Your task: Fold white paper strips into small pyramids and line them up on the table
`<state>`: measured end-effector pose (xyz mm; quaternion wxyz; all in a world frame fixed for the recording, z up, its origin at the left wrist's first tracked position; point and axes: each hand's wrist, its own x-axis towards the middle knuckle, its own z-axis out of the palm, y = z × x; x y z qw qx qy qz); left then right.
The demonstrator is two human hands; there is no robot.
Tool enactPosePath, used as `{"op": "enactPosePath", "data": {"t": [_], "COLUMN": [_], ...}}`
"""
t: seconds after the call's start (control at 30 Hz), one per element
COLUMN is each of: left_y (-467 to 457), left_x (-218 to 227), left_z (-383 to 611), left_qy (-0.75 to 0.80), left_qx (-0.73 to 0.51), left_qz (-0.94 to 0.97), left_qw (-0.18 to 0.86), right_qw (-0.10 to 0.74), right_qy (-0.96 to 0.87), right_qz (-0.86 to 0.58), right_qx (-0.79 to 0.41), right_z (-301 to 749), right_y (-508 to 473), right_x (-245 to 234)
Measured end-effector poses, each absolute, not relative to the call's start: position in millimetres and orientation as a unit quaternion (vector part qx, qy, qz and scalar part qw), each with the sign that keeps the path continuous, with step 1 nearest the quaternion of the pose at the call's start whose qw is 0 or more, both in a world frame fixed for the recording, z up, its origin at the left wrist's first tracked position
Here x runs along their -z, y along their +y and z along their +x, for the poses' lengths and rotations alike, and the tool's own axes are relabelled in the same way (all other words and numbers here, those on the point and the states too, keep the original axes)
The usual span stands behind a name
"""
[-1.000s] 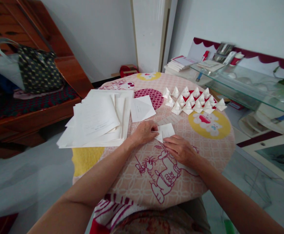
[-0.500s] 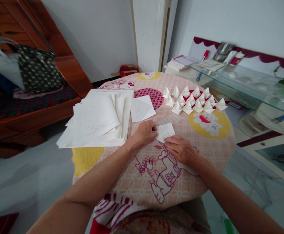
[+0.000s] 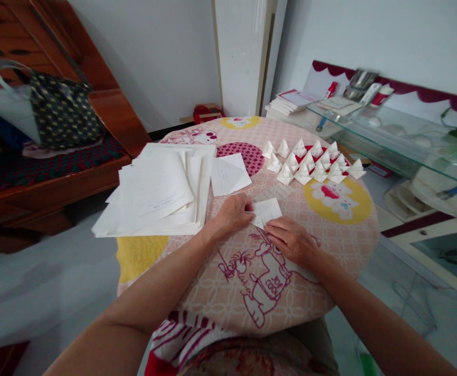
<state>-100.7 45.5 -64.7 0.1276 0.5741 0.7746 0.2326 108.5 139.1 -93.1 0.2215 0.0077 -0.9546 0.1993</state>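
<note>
A small folded sheet of white paper [image 3: 268, 210] lies on the patterned tablecloth between my two hands. My left hand [image 3: 235, 210] is closed at its left edge, the fingers curled and pinching that side. At the lower right corner, my right hand [image 3: 289, 236] has its fingers pressed together on the paper. Just beyond my left hand lies a square white sheet [image 3: 230, 175] with a crease across it. Several folded white paper boats [image 3: 308, 162] stand in rows at the table's far right.
A pile of white paper [image 3: 153, 188] covers the table's left side. The round table wears a pink cloth [image 3: 220, 282]. To the right is a glass shelf [image 3: 393, 138] with cups and books; at left, a wooden bench [image 3: 114, 117] holds a dotted bag [image 3: 66, 112].
Almost nothing differs. Both hands keep their places on the small folded paper, and the whole view has shifted very slightly.
</note>
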Motion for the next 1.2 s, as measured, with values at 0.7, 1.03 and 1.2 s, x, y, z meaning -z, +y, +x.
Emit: {"op": "enactPosePath", "data": {"t": [0.7, 1.03, 1.2], "left_y": [48, 48, 49], "left_x": [64, 64, 67], "left_z": [-103, -103, -105], "left_qy": [0.775, 0.773, 0.77], "left_qx": [-0.23, -0.225, -0.228], "left_qz": [0.568, 0.573, 0.576], "left_qw": [0.158, 0.156, 0.152], "right_qw": [0.259, 0.225, 0.209], "right_qy": [-0.941, -0.955, -0.964], "right_qz": [0.005, 0.01, 0.005], "right_qx": [-0.216, -0.194, -0.161], "right_z": [108, 108, 107], "right_y": [141, 138, 137], "right_x": [98, 94, 96]}}
